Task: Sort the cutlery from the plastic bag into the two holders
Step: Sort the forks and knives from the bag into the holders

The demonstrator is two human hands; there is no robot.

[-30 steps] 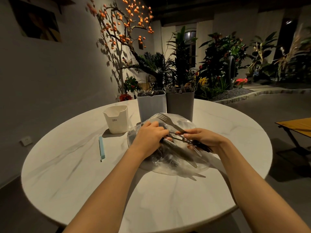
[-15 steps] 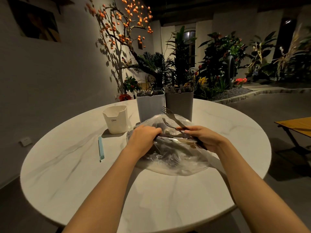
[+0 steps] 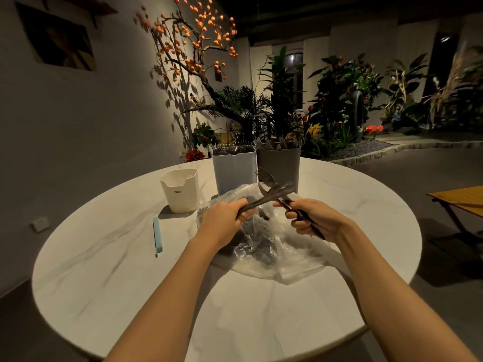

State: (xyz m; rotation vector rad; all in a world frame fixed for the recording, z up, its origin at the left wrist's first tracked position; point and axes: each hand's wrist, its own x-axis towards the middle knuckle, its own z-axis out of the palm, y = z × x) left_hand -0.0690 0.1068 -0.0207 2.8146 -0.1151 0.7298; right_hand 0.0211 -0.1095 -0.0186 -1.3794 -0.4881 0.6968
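While both forearms reach in from the bottom of the frame, the left hand [image 3: 222, 220] sits at centre with its fingers clamped round the handles of a dark bundle of cutlery [image 3: 271, 194] that points up and to the right. Just right of it, the right hand [image 3: 313, 218] has its fingers curled round other dark handles, a fork [image 3: 265, 177] rising toward upper left and crossing the bundle. In the dim light it is hard to tell how many pieces each hand holds. Below the hands a crumpled clear plastic bag [image 3: 277, 254] lies on the round white bench [image 3: 104, 270], dark cutlery inside. Behind it, side by side, stand a pale blue holder [image 3: 234, 169] and a grey holder [image 3: 279, 165], both with utensils. At left are a white cup [image 3: 180, 190] and a light blue stick [image 3: 157, 237].
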